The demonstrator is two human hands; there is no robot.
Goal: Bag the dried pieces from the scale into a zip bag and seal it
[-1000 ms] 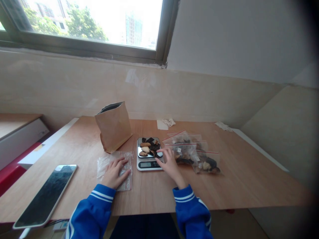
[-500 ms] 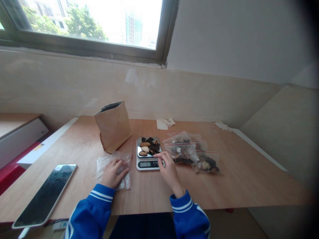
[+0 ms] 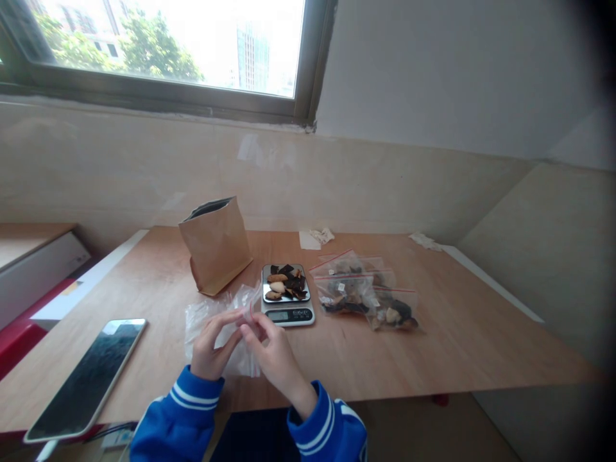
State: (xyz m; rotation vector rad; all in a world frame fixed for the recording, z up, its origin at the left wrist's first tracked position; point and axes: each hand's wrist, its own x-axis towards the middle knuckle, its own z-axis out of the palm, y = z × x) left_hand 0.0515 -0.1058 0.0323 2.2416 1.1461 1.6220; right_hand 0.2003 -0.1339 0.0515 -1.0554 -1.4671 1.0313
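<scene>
plastic bag crumpled, long axis unclear

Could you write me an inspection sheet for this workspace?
Surface: wooden table.
Job's things: scale bearing dried pieces; filled bags right of it; paper bag standing open, left.
Clutter: phone on the left; crumpled tissue near the far edge.
Grip: left hand and right hand pinch a clear bag together.
Cables: white cable at the phone's near end; dark cables below the table edge.
Surroundings: window above a wall.
</scene>
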